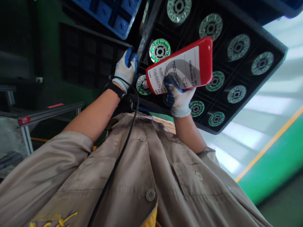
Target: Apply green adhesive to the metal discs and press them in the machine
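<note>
My right hand (181, 97), in a white glove with blue coating, grips a red bottle (205, 63) with a white printed label. The bottle is tilted, its nozzle down at the left over a round metal disc (142, 84) with green on it. My left hand (126, 67), gloved alike, has its fingers curled at the near-left edge of the black tray (151, 28); whether they grip the rim is hard to make out. Several similar discs sit in the tray's compartments, such as the bright green-marked disc (160, 50) just above the bottle.
A blue divided crate (104, 12) is at the top left, above a dark compartmented tray (80, 47). At far left stands a metal frame (26, 126) with a red round label. A black cable (127, 138) runs down from my left wrist. Pale floor shows at right.
</note>
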Tool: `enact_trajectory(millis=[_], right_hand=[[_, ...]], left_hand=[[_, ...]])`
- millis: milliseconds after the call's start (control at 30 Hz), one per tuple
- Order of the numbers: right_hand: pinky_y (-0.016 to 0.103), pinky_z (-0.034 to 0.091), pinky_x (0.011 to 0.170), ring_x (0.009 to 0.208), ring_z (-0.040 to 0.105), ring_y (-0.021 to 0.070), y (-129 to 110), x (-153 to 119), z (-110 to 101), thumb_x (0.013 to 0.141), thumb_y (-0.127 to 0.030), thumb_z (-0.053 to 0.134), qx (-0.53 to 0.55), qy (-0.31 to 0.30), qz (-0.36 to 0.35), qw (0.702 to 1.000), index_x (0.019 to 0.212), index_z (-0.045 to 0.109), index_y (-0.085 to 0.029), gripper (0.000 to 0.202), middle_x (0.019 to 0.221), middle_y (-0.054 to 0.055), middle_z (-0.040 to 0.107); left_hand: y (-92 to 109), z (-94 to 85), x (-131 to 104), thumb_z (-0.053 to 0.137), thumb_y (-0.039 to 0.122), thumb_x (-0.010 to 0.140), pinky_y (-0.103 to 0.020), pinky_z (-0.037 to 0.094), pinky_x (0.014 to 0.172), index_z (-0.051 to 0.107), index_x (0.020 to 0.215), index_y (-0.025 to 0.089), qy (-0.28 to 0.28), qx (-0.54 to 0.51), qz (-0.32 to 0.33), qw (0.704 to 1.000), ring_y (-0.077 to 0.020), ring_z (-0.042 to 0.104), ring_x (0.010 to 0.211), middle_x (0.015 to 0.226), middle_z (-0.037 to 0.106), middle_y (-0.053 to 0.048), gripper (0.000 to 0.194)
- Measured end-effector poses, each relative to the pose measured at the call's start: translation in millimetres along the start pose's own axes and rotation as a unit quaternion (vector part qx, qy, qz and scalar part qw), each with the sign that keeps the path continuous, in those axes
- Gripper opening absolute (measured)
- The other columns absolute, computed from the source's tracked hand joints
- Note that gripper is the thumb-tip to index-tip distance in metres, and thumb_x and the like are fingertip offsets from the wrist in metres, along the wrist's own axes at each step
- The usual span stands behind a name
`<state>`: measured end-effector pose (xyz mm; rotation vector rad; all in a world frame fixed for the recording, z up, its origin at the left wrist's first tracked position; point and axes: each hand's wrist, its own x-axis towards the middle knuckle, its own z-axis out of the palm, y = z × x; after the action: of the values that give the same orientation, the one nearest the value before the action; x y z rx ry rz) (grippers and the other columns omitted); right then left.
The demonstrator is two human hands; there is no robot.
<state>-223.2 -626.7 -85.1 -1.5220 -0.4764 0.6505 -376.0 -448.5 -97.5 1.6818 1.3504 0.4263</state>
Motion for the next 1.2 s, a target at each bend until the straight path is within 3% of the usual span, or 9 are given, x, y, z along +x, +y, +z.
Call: enact_trajectory(millis=[67,200,467,600,800,1033,1200], right_hand=[[0.06,0.047,0.121,0.141,0.059,0.0351,-1.9,1.3,3.5,0.049,-0.076,0.09,-0.009,-0.01,0.007,1.0,0.125,0.058,-0.028,0.095,0.135,0.009,0.07],[0.06,0.05,0.12,0.141,0.059,0.0361,-5.6,5.0,6.0,0.049,-0.074,0.091,-0.016,-0.029,0.017,0.999,0.124,0.059,-0.029,0.093,0.135,0.009,0.07],[0.057,0.051,0.119,0.146,0.054,0.0363,-2.3,11.5,7.8,0.054,-0.072,0.091,-0.032,-0.018,0.009,0.999,0.126,0.058,-0.03,0.09,0.141,0.01,0.067],[0.059,0.052,0.118,0.148,0.051,0.0371,-2.2,15.0,10.1,0.054,-0.072,0.091,-0.03,-0.009,0.005,0.999,0.127,0.058,-0.03,0.09,0.142,0.009,0.066],[0.059,0.05,0.12,0.15,0.049,0.0369,-6.9,18.1,2.4,0.055,-0.068,0.092,-0.045,0.001,-0.004,0.999,0.13,0.057,-0.031,0.091,0.145,0.008,0.064],[0.056,0.053,0.117,0.149,0.05,0.0348,0.7,30.2,1.6,0.063,-0.065,0.09,-0.026,-0.004,-0.015,1.0,0.128,0.059,-0.031,0.08,0.146,0.007,0.063],[0.052,0.052,0.117,0.147,0.053,0.0337,-4.7,31.4,-1.1,0.068,-0.068,0.084,-0.052,-0.014,-0.032,0.998,0.131,0.06,-0.023,0.081,0.142,0.013,0.065]], left_hand=[[4.0,-1.3,-1.0,0.059,0.013,0.102,-0.035,0.041,0.124,0.057,0.144,0.008,-0.005,0.01,-0.01,1.0,-0.0211,0.06,0.136,0.145,0.063,-0.013,0.042],[-0.1,-0.7,1.0,0.061,0.016,0.102,-0.032,0.043,0.122,0.061,0.14,0.017,-0.009,0.003,-0.002,1.0,-0.0197,0.061,0.135,0.143,0.066,-0.007,0.037],[-6.9,-1.2,3.1,0.059,0.019,0.1,-0.037,0.042,0.124,0.06,0.142,0.019,-0.017,0.023,0.003,1.0,-0.022,0.058,0.138,0.147,0.063,-0.007,0.041],[-1.5,-0.8,2.4,0.059,0.016,0.101,-0.03,0.041,0.124,0.062,0.14,0.025,-0.015,0.031,-0.018,0.999,-0.0178,0.057,0.139,0.146,0.063,-0.003,0.04],[4.1,1.4,-0.8,0.06,0.012,0.101,-0.031,0.042,0.122,0.06,0.14,0.01,0.001,0.012,-0.01,1.0,-0.0187,0.061,0.135,0.143,0.065,-0.012,0.039],[8.7,-2.9,-2.2,0.059,0.012,0.101,-0.03,0.041,0.123,0.06,0.137,0.017,-0.014,0.005,-0.023,1.0,-0.0146,0.059,0.134,0.143,0.066,-0.004,0.037],[15.3,-5.1,-5.5,0.057,0.015,0.103,-0.033,0.039,0.125,0.055,0.138,0.015,-0.015,-0.004,-0.038,0.999,-0.0127,0.058,0.13,0.141,0.066,0.001,0.035]])
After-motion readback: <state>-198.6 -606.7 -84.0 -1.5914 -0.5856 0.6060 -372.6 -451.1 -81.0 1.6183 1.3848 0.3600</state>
